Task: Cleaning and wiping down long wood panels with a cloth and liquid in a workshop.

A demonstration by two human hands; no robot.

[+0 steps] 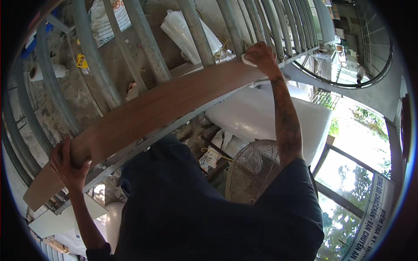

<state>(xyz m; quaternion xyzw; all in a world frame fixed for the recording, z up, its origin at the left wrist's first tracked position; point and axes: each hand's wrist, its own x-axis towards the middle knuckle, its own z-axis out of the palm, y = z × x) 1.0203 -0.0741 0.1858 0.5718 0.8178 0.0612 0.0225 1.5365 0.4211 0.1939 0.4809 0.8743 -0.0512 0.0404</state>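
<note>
A long reddish-brown wooden board [161, 104] lies along the near edge of a rack of grey metal tubes [148, 48], running from lower left to upper right. My left hand [69, 165] grips the board near its left end, thumb on the near side and fingers over the far side. Toward the board's right end, my right hand [261, 57] is closed on a small white pad [249, 61], pressed against the board's far edge. What the pad is made of cannot be made out.
Below the rack stands a round wire-caged fan [254, 169], beside a large roll of clear plastic wrap [278, 115]. Beyond the tubes lie a white plastic bundle [191, 37], a printed sack [111, 21] and a white roll [48, 71]. A curved black-rimmed hoop [348, 85] is at right.
</note>
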